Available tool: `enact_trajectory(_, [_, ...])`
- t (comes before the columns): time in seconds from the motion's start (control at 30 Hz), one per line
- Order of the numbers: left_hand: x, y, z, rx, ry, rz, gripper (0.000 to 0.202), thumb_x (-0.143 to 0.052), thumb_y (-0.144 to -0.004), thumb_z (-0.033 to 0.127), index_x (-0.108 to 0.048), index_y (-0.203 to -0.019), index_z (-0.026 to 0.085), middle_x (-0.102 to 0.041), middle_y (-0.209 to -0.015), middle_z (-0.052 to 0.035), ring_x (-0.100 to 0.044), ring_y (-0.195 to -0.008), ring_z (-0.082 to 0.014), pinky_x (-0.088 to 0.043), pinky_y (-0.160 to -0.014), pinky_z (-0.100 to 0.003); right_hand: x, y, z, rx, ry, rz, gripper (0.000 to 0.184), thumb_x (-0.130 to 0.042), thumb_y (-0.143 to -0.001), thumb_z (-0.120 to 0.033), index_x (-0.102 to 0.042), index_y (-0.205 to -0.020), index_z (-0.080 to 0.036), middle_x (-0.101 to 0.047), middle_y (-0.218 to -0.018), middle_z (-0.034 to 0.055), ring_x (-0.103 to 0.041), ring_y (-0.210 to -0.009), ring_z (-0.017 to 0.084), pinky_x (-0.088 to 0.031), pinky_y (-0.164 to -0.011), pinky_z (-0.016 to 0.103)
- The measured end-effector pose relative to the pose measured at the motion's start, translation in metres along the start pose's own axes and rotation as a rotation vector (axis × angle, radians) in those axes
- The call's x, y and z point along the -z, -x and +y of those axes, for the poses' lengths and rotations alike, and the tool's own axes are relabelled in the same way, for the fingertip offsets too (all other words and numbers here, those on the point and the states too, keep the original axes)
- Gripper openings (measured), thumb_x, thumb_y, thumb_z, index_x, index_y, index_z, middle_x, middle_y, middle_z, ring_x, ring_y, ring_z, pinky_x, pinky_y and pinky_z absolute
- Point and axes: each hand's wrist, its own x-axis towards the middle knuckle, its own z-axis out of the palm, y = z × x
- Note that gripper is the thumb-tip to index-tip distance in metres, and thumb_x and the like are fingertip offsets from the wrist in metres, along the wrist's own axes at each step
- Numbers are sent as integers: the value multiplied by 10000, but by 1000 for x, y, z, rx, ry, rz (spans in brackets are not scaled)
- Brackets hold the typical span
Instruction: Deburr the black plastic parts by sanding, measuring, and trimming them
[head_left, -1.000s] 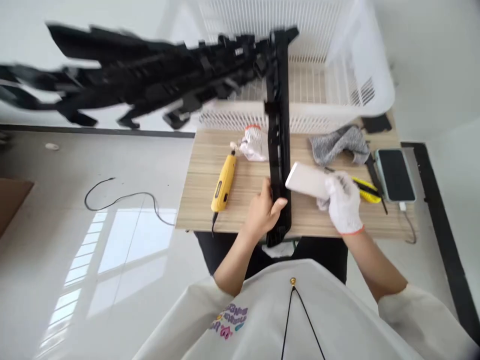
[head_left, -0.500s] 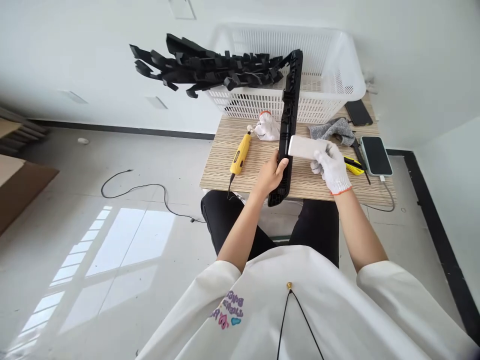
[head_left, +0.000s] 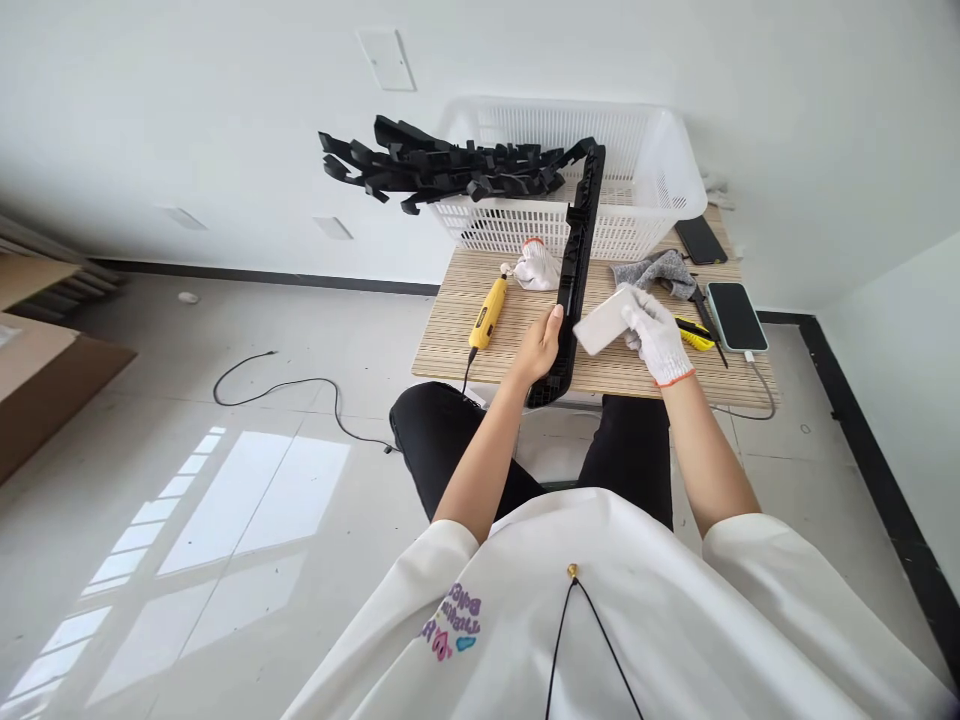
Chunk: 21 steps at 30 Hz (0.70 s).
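Note:
My bare left hand (head_left: 541, 350) grips the near end of a long black plastic part (head_left: 574, 265) that runs from the table's front edge up to the white basket (head_left: 660, 190). My right hand (head_left: 654, 335), in a white glove with an orange cuff, is closed on a flat white block (head_left: 602, 322) pressed against the black part's right side. Both hands are above the small wood-grain table (head_left: 457, 330).
A pile of black plastic parts (head_left: 442, 165) sticks out left over the basket rim. On the table lie a yellow rotary tool (head_left: 487, 313) with its cord, a spare white glove (head_left: 536, 266), a grey cloth (head_left: 656, 270), a yellow knife (head_left: 694, 332) and two phones (head_left: 736, 316).
The camera has pulled back and up, so the table looks smaller. The white block has tilted and slid a little along the black part; my left hand keeps its grip.

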Motion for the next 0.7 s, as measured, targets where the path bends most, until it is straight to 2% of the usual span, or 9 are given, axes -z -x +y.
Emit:
enact_trajectory(0.07, [3, 0, 3, 16, 38, 3, 629, -291, -979, 773, -500, -780, 214, -498, -746, -6, -518, -741, -169, -411, -727, -296, -2, 4, 1, -46, 54, -124, 643, -834, -689, -458, -684, -1256, -194, -605, -710, -39, -426, -480, 38, -265, -399, 170])
enact_trajectory(0.1, [4, -1, 5, 30, 54, 1, 616, -322, -981, 764, -491, -763, 213, -488, -736, -1, -510, -732, -164, -407, -714, -291, -4, 5, 1, -54, 67, -143, 628, -837, -691, -456, -691, -1242, -191, -611, -719, -37, -429, -485, 36, -273, -403, 166])
enact_trajectory(0.23, [7, -2, 8, 63, 106, -13, 550, -408, -1011, 676, -477, -729, 209, -485, -708, 12, -506, -716, -152, -402, -675, -271, -10, 9, 7, -17, -54, 45, 574, -847, -665, -517, -690, -1114, -195, -595, -694, -45, -472, -506, 47, -337, -415, 157])
enact_trajectory(0.3, [8, -1, 9, 71, 95, -36, 502, -428, -1028, 610, -487, -734, 207, -503, -698, 18, -520, -714, -152, -401, -666, -264, -12, 14, 8, -47, -140, 88, 555, -879, -610, -530, -663, -996, -194, -581, -664, -51, -493, -505, 57, -375, -417, 162])
enact_trajectory(0.43, [9, 4, 11, 93, -12, -159, 368, -472, -1027, 489, -588, -833, 200, -606, -748, 11, -586, -750, -171, -418, -685, -262, -17, 23, 7, -142, -335, 27, 547, -920, -589, -494, -605, -926, -200, -631, -720, -37, -566, -570, 74, -453, -459, 164])
enact_trajectory(0.5, [10, 6, 9, 81, -65, -231, 329, -494, -1016, 470, -659, -954, 192, -663, -787, -2, -629, -768, -190, -450, -715, -276, -22, 21, 2, -118, -373, 16, 597, -892, -600, -576, -596, -961, -204, -639, -723, -40, -549, -554, 65, -451, -454, 158])
enact_trajectory(0.57, [9, 7, 6, 111, -103, -285, 366, -528, -996, 502, -700, -1021, 180, -697, -778, -19, -673, -777, -224, -493, -741, -306, -28, 13, -7, -106, -350, -42, 580, -878, -631, -573, -574, -963, -208, -614, -671, -56, -535, -524, 60, -447, -450, 153])
enact_trajectory(0.63, [8, 7, 4, 123, -67, -282, 418, -548, -983, 537, -723, -1096, 175, -760, -917, -62, -718, -951, -279, -535, -861, -357, -34, 4, -20, -108, -217, -133, 501, -849, -700, -535, -528, -918, -217, -555, -585, -81, -501, -466, 60, -408, -413, 150])
enact_trajectory(0.7, [7, 7, 3, 83, 30, -229, 454, -572, -975, 541, -700, -1235, 191, -754, -1188, -89, -658, -1219, -309, -498, -1052, -406, -41, -4, -34, -98, -47, -233, 430, -789, -786, -518, -506, -925, -227, -507, -555, -103, -441, -411, 51, -338, -368, 141])
